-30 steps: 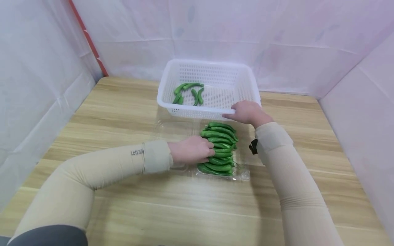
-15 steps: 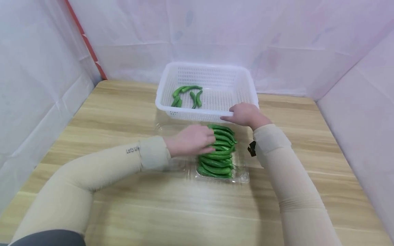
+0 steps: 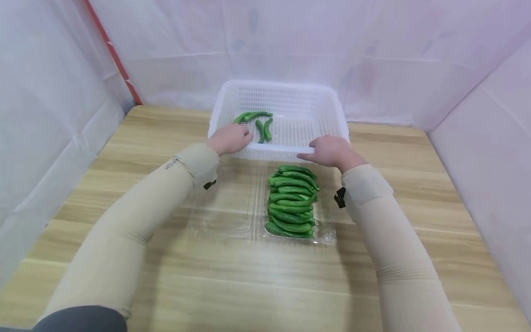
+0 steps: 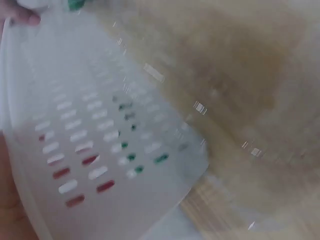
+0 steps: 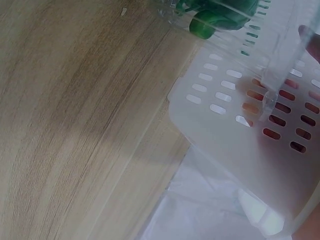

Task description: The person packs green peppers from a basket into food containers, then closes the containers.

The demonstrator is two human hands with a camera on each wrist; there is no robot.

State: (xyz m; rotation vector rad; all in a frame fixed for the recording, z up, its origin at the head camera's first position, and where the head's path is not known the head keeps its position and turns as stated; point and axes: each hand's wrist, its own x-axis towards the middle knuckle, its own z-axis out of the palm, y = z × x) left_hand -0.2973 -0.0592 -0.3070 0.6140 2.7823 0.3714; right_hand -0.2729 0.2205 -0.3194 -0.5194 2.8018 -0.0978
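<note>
A white perforated plastic basket (image 3: 274, 148) stands at the back of the table. Its left part holds a few green chili peppers (image 3: 258, 114). My right hand (image 3: 329, 152) grips the front rim near the right corner, thumb outside and fingers over the inside. Over the front-left rim my left hand (image 3: 229, 139) reaches down into the basket; its fingers are mostly hidden, and I cannot tell whether they hold a pepper. In front, several green chili peppers (image 3: 292, 199) lie stacked crosswise in the right half of a clear plastic clamshell box (image 3: 325, 237).
The clamshell's clear lid (image 3: 226, 207) lies open flat to the left of the stacked peppers. White sheeting (image 3: 286, 41) walls in the back and both sides of the wooden table (image 3: 249, 281). Dark wrist straps (image 3: 340, 197) show beside the sleeves.
My left hand has left the stacked peppers in the clamshell and moved up and left into the basket. The right hand keeps its grip on the rim.
</note>
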